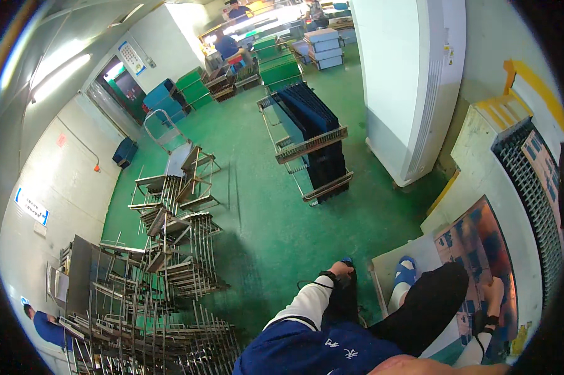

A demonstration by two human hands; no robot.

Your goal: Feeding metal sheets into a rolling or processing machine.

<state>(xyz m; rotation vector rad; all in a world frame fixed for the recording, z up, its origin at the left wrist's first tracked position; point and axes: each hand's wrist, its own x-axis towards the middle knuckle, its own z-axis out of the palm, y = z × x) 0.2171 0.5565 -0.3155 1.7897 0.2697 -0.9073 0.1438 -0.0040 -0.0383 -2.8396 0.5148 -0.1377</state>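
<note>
Pressing the right hand (489, 299) flat, fingers spread, onto a copper-toned panel (482, 250) that lies on the pale worktable (482, 156) at the person's right; nothing is pinched there, the palm just rests on the sheet's near end. Left hand (341, 273) hangs low by the raised knee, close to a blue slipper (405, 272), and seems curled around something dark, but I cannot tell whether it's actually gripping. Panel sits just beside a mesh conveyor belt (532, 187) that carries another printed sheet. My read: the step in hand is handling or steadying this panel at the table, early, since it hasn't left the surface. Next move likely needs a proper edge grip with both hands, as a thin sheet will flex and smudge if dragged flat. Across the green floor (263, 206) stands a cart of dark blue panels (313, 125), well apart; empty metal racks (169, 262) are piled to the left.
</note>
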